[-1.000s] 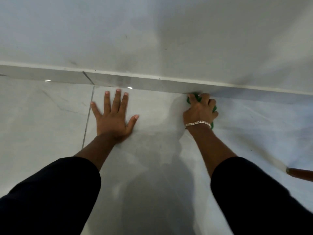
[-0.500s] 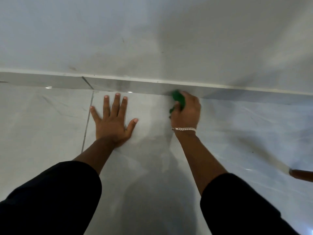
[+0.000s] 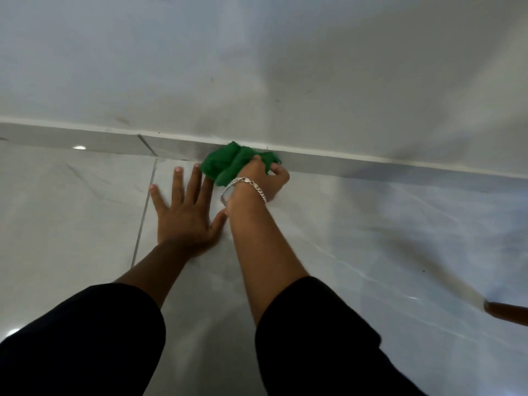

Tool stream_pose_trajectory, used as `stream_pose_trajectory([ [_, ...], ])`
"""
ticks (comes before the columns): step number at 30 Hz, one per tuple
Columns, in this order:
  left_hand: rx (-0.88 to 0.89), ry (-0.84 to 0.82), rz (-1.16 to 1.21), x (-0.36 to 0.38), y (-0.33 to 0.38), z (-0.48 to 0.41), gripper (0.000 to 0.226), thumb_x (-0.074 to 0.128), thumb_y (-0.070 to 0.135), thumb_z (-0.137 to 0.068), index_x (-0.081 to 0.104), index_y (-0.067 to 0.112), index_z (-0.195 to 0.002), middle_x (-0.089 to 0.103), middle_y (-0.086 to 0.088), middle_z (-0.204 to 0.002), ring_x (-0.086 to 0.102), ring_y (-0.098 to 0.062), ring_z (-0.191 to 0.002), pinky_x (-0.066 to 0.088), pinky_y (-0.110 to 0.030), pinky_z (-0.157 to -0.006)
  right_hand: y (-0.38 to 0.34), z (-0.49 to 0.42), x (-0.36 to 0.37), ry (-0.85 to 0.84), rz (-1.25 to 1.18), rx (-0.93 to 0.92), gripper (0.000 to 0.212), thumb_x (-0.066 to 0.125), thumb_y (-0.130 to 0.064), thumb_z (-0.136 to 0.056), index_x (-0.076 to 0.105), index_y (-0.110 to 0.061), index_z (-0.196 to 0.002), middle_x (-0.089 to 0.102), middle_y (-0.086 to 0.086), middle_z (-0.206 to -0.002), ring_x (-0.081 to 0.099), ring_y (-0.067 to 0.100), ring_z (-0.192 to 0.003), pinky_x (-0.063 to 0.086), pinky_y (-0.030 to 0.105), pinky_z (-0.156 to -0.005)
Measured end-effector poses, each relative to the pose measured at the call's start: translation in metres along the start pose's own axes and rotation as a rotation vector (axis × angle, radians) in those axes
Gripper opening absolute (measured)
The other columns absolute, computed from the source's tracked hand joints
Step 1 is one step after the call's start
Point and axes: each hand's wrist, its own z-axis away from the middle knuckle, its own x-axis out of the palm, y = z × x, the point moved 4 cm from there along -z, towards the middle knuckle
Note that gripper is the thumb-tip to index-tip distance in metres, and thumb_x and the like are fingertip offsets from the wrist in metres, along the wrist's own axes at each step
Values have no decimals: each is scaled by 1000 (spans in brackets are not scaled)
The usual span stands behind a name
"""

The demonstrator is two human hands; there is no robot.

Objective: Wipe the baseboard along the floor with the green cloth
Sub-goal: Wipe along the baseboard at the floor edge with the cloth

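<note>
A grey tiled baseboard (image 3: 328, 162) runs along the foot of the white wall, from left to right across the view. My right hand (image 3: 264, 181), with a silver chain bracelet at the wrist, is shut on a bunched green cloth (image 3: 228, 161) and presses it against the baseboard near the middle. My left hand (image 3: 183, 212) lies flat on the floor with its fingers spread, just left of the right wrist. Its fingertips almost touch the cloth.
The floor is glossy pale marble tile (image 3: 71, 210) with a grout line (image 3: 145, 207) left of my left hand. A brown wooden handle end (image 3: 505, 311) juts in at the right edge. Faint dark marks show on the wall (image 3: 257, 67).
My right hand has slid the green cloth leftward along the baseboard, from well right of my left hand to just above its fingertips. The left hand stays planted on the floor.
</note>
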Motion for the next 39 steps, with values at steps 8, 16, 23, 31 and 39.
stream_pose_trajectory([
  [8, 1, 24, 40, -2, 1, 2, 86, 15, 74, -88, 1, 27, -158, 0, -1, -169, -4, -32, -155, 4, -74, -114, -123, -94, -119, 390, 405, -475, 27, 60, -10, -81, 62, -13, -108, 70, 12, -106, 64, 29, -97, 48, 30, -84],
  [16, 5, 16, 21, 1, 2, -1, 86, 16, 73, -88, 0, 25, -158, -1, -4, -169, -5, -34, -154, 3, -75, -113, -101, -119, -127, 322, 1320, -773, 35, 47, -17, -85, 59, -8, -117, 53, 18, -128, 43, 40, -118, 43, 46, -87],
  [23, 8, 18, 27, 1, 2, -1, 87, 15, 71, -87, 1, 24, -159, -3, -3, -169, -8, -33, -154, -1, -74, -113, -4, -21, -34, -88, 1398, -1091, 36, 48, -19, -73, 66, -12, -104, 63, 15, -115, 57, 38, -105, 45, 41, -77],
  [31, 5, 23, 23, 0, 1, -1, 86, 15, 74, -88, 1, 26, -158, -1, -1, -169, -4, -32, -154, 1, -73, -114, -25, -51, -47, -361, 1582, -1323, 38, 54, -24, -76, 64, -20, -113, 61, 9, -122, 54, 35, -113, 45, 42, -81],
  [39, -38, -56, 23, -2, 0, 0, 85, 16, 75, -87, -8, 34, -157, -14, 4, -168, -14, -28, -154, -5, -70, -115, -111, -115, -105, -279, 1683, -992, 34, 59, -11, -75, 71, -16, -107, 64, 11, -120, 53, 35, -113, 46, 40, -98],
])
